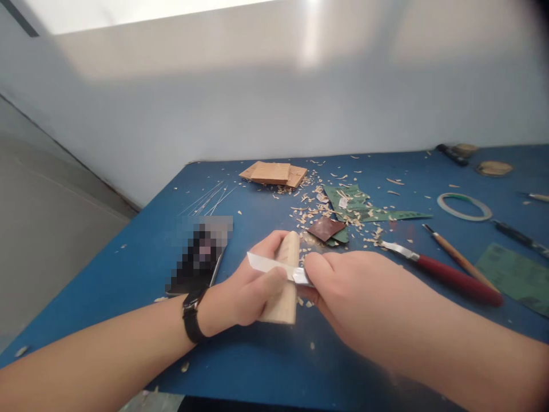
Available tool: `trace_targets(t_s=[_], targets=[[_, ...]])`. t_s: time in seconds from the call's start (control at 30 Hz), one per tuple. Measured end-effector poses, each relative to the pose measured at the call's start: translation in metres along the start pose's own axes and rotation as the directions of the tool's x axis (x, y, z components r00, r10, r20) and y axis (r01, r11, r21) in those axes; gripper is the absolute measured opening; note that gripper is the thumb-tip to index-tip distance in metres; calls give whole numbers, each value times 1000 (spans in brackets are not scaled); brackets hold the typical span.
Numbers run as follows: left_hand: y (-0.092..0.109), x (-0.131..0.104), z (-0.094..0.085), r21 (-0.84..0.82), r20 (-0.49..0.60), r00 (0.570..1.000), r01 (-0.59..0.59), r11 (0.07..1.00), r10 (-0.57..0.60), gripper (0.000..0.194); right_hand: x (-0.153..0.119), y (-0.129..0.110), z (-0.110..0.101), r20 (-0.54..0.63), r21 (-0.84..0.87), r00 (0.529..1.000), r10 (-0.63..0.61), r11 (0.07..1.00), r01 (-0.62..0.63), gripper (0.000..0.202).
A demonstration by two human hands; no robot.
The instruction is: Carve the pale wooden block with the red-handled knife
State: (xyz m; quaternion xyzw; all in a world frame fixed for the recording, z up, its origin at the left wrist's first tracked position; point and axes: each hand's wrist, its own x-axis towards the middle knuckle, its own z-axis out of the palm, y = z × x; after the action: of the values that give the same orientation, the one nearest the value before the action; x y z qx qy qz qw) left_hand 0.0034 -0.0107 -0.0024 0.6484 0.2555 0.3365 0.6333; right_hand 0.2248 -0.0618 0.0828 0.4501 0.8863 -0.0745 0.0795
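A pale block of wood [283, 303] with a rounded top end is held in my left hand [253, 289], fingers wrapped round its left side. My left thumb presses on the back of a utility knife blade [268, 262] that lies across the wood. The knife's handle is inside my closed right hand [338, 283], which hides most of it; only the metal tip of the holder shows. Wood shavings [309, 214] lie on the blue table [141, 257] just beyond my hands. A brown square of sandpaper [326, 228] rests near my right knuckles.
Flat wood pieces [271, 173] are stacked at the back. Green sandpaper scraps [347, 200] lie under shavings. To the right are a red-handled carving knife [454, 278], a thin wooden-handled tool [458, 252] and a tape roll [464, 206]. A phone [201, 257] stands left, near thin wires [210, 197].
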Motion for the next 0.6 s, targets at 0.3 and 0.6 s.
trace_targets(t_s=[0.3, 0.6], targets=[[6, 1, 4, 24, -15, 999, 45, 999, -45, 62, 6, 4, -2, 21, -48, 997, 74, 996, -72, 18], [2, 7, 7, -48, -111, 990, 82, 996, -87, 59, 10, 11, -5, -15, -60, 991, 131, 989, -132, 10]])
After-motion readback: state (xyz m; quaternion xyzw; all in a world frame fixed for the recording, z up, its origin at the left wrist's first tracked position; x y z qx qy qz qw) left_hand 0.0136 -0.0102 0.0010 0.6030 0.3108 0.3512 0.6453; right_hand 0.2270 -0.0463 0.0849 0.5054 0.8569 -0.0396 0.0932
